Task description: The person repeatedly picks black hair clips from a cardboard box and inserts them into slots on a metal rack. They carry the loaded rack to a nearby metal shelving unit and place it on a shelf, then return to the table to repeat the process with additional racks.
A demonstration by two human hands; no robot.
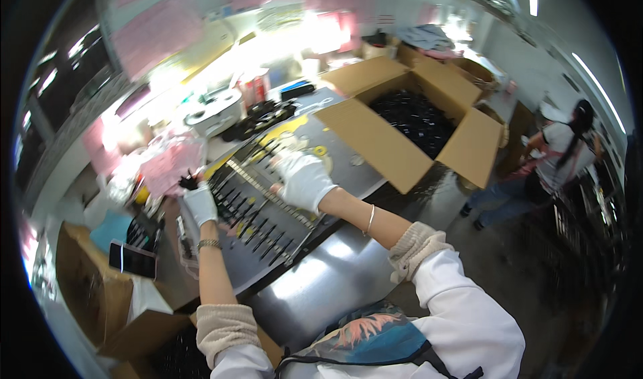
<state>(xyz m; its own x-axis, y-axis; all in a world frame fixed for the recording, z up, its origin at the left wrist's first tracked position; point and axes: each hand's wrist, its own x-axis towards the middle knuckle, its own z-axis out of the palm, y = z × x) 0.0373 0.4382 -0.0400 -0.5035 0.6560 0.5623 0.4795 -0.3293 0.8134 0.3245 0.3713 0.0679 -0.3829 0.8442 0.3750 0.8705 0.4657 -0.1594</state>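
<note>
My left hand (199, 203), in a white glove, is closed around a bunch of small black parts (189, 180) that stick out past the fingertips. To its right lies a long fixture (268, 195) with a pale strip along it and a row of slim black pieces (258, 228) set side by side. Over the fixture's far part reaches my right hand (305, 181), gloved in white with bare fingertips. Its thumb stands apart from the fingers, and I see nothing held there. Some slim pieces lie just beyond those fingers. A yellow tape ring (320, 150) is close by.
A large open carton (375, 134) full of black parts stands at the right. On the left are a phone (133, 260), pink plastic bags (173, 161) and another carton (87, 285). A white device (214, 111) sits behind. Another person (559, 151) stands at far right.
</note>
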